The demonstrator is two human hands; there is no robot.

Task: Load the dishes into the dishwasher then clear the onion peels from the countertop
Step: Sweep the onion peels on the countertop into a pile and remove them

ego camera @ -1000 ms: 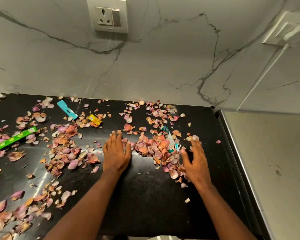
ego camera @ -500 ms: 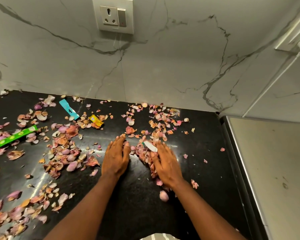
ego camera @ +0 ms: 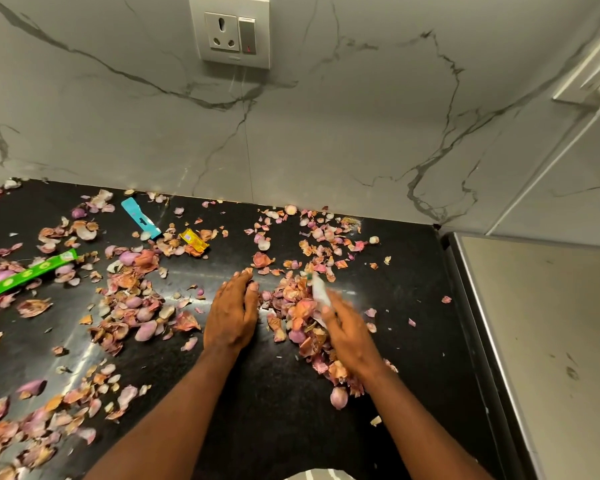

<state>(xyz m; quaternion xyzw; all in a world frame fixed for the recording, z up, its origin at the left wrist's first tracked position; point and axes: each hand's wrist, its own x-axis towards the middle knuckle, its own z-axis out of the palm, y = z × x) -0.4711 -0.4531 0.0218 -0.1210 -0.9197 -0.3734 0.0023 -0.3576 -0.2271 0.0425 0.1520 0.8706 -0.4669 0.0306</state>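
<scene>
Black polished stone forms the countertop (ego camera: 284, 420), which meets a grey-veined marble wall (ego camera: 343, 140). Onion peels (ego camera: 132, 306), pink and orange, lie scattered across most of the surface, thickest at left and centre, with a looser scatter near the back wall.

The left hand (ego camera: 232, 313) rests flat on the countertop, palm down, fingers straight and close together, its inner edge facing a heap of peels (ego camera: 298, 306). The right hand (ego camera: 349, 336) stands on the other side of the same heap, fingers extended and touching the peels; it is motion-blurred, so finer detail of its fingers cannot be told. The heap lies between the two hands. A white scrap of packaging (ego camera: 319, 291) sticks up from the heap just beyond the right fingertips.

Other litter among the peels: a green wrapper strip (ego camera: 33, 271) with pale round markings at left, a blue wrapper (ego camera: 140, 218) near the back, and a small yellow sachet (ego camera: 194, 240). Any print on these is too small to read.

A wall socket with a switch (ego camera: 234, 31) is mounted above. A pale appliance top (ego camera: 548, 341) adjoins the countertop at right.
</scene>
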